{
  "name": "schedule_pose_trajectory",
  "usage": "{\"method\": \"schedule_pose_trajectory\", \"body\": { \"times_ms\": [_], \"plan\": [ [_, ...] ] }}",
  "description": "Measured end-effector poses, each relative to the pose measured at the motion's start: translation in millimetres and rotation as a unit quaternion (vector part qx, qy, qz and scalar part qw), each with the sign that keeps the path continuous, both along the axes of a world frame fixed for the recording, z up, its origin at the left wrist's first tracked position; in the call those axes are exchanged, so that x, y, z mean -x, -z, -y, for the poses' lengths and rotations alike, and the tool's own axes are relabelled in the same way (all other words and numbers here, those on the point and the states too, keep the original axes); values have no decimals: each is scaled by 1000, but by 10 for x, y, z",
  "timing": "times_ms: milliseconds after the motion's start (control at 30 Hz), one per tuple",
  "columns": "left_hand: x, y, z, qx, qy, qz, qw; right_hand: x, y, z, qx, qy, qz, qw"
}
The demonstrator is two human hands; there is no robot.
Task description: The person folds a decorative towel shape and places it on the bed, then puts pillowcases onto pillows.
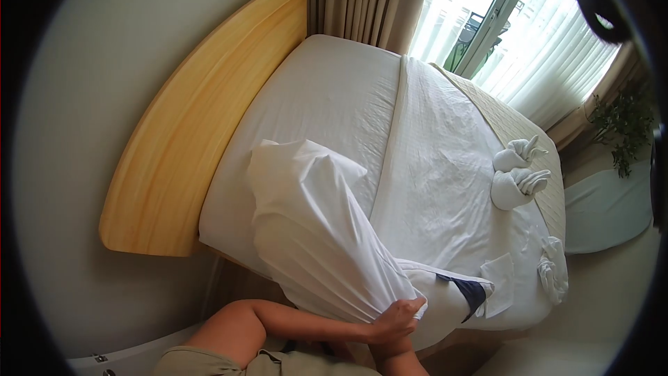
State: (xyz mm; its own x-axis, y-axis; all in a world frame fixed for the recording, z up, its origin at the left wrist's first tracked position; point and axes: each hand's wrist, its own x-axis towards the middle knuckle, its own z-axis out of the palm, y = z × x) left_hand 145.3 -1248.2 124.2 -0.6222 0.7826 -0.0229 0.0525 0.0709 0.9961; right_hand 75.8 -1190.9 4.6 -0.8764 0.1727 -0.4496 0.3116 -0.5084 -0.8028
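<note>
A white pillowcase (313,216) hangs loose and wrinkled over the near side of the bed. Its gathered end is in my left hand (398,319), whose fingers are closed on the cloth. A white pillow (442,296) with a dark navy corner patch pokes out beside that hand, partly covered by the case. My right forearm (402,361) comes up from the bottom edge below my left hand. The fingers of my right hand are hidden behind my left hand and the pillow.
The bed (348,90) has white sheets and a wooden headboard (209,118) at left. Folded towel figures (513,188), a flat folded white cloth (497,282) and a twisted towel (553,271) lie toward its foot. Curtains (362,0) and a glass door stand behind; a plant (623,125) is at right.
</note>
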Motion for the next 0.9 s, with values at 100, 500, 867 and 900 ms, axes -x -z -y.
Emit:
{"method": "schedule_pose_trajectory", "body": {
  "times_ms": [100, 500, 867, 900],
  "plan": [
    [-49, 87, 27, -78, -133, -105, 982, 193, 38, -213, -125, 21, -33, 991],
    [1390, 1781, 1196, 159, -455, -171, 859, 527, 435, 285, -712, -233, -290, 596],
    [502, 847, 976, 56, -379, -154, 911, 1035, 364, 540, -547, -229, -179, 785],
    [513, 799, 1010, 36, -380, -130, 915, 1069, 229, 496, -533, -196, -178, 804]
  ]
}}
